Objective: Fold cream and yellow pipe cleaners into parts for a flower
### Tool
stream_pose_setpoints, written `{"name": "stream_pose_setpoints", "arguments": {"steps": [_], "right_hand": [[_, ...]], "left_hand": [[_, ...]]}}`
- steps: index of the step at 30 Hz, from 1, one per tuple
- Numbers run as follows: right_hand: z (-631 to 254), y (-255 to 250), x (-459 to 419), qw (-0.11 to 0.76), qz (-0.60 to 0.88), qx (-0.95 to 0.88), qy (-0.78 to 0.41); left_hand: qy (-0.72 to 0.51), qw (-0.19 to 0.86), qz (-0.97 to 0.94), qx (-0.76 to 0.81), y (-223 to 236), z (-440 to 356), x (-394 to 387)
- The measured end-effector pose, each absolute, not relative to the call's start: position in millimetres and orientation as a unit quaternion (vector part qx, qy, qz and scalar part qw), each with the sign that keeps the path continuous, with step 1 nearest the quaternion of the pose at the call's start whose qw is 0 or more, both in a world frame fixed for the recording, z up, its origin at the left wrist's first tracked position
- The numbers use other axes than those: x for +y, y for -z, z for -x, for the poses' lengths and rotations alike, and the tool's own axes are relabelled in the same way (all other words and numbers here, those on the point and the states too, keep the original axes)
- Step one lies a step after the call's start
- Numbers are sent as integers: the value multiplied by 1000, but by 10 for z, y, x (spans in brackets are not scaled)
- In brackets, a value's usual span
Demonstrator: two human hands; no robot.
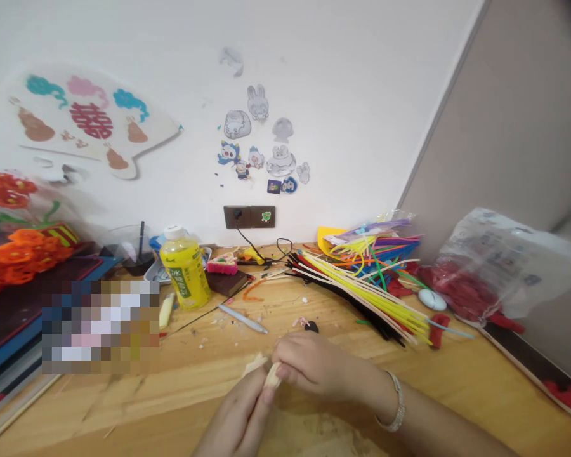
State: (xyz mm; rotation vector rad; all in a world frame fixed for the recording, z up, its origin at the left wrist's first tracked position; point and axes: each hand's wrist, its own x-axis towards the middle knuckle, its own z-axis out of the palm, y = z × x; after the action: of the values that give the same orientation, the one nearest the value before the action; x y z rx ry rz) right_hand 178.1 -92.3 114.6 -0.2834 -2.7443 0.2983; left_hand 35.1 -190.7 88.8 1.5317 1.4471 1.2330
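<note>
My left hand [240,419] and my right hand [314,365] meet low in the middle of the view, above the wooden table [457,387]. Together they pinch a small cream-coloured fuzzy piece [270,376], likely a pipe cleaner, between the fingertips. The fingers of both hands are closed round it. A silver bracelet [396,406] sits on my right wrist. The picture is slightly blurred around the hands.
A heap of coloured pipe cleaners [371,279] lies at the right, beside a plastic bag [499,266] holding red material. A yellow drink bottle [184,270], a pen [242,318] and orange pipe-cleaner flowers [23,254] sit at the left. Stickers cover the wall.
</note>
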Motion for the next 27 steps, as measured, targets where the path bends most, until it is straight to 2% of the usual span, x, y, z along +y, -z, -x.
{"name": "stream_pose_setpoints", "arguments": {"steps": [6, 12, 18, 27], "right_hand": [[-1779, -1152, -965, 180, 117, -963, -161], [-1778, -1117, -976, 183, 121, -947, -234], [-1781, -1121, -984, 186, 121, -945, -239], [-1782, -1155, -1010, 206, 126, -935, -260]], "left_hand": [[-503, 374, -576, 525, -800, -282, -1870], [-458, 346, -622, 533, -829, -293, -1889], [-477, 354, -632, 497, -781, -224, -1849], [-464, 274, -685, 490, -714, -220, -1861]]}}
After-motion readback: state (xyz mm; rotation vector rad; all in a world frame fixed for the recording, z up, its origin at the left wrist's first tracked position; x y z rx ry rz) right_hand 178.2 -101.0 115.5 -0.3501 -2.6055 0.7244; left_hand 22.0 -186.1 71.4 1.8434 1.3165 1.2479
